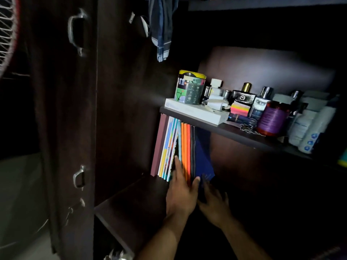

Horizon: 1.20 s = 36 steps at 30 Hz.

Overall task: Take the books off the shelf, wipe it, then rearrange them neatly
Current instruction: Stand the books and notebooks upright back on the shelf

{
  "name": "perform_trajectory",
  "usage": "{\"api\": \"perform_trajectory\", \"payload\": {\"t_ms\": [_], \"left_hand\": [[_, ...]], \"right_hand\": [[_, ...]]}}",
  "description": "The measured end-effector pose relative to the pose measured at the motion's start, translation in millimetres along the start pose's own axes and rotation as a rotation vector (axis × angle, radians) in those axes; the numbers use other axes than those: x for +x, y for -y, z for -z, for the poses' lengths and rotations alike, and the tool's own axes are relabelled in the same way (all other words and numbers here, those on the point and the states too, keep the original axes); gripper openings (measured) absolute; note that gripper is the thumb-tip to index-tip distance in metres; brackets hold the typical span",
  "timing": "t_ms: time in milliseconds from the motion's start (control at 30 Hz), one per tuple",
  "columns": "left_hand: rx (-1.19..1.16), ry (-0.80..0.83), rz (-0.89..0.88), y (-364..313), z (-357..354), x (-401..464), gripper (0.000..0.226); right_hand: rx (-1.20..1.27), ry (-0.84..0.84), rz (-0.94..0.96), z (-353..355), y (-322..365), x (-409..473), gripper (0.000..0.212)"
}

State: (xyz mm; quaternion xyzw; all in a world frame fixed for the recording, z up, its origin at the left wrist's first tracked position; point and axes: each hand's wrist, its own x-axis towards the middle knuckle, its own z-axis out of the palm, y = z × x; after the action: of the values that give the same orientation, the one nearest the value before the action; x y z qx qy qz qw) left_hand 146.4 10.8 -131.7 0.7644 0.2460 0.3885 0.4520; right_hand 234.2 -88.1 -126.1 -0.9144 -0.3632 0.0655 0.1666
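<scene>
While the upright books (180, 147) stand at the left end of the dark lower shelf (131, 199), left hand (181, 192) pinching the orange spines, right hand (214, 199) with fingers spread beside the leaning blue book (203, 154): advisably squeeze and lift together.

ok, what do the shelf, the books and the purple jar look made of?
Shelf: likely laminated wood board, dark brown, with a faint grain and a matte look. Books: paper with thin card covers, judging by the slim coloured spines. Purple jar: cannot tell glass from plastic; it looks glossy, with a label wrapped round it.
</scene>
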Motion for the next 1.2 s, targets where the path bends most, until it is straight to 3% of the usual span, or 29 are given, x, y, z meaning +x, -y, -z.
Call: {"api": "perform_trajectory", "payload": {"t_ms": [100,233,400,533,667,767,967,1200], "left_hand": [[-0.031,0.014,-0.019,-2,0,14,0.12],[0.061,0.017,-0.041,4,-5,24,0.115],[0.061,0.023,-0.033,9,-5,24,0.114],[0.052,0.041,-0.038,11,-7,25,0.114],[-0.053,0.042,-0.062,8,-8,33,0.103],[-0.092,-0.003,-0.06,4,-10,41,0.114],[-0.071,0.004,-0.091,10,-10,48,0.104],[-0.041,0.059,-0.111,10,-8,46,0.097]], "right_hand": [[-0.031,0.061,0.0,1,1,0,0.079],[-0.011,0.035,0.028,5,2,-1,0.071],[0.045,-0.006,0.062,4,1,4,0.084],[0.182,-0.032,0.045,8,2,12,0.078],[0.071,-0.056,0.061,1,-1,16,0.088],[0.028,-0.048,0.062,-1,-2,14,0.092],[0.017,-0.042,0.049,-4,-6,22,0.114],[0.06,-0.065,0.061,-2,-5,19,0.119]]}}
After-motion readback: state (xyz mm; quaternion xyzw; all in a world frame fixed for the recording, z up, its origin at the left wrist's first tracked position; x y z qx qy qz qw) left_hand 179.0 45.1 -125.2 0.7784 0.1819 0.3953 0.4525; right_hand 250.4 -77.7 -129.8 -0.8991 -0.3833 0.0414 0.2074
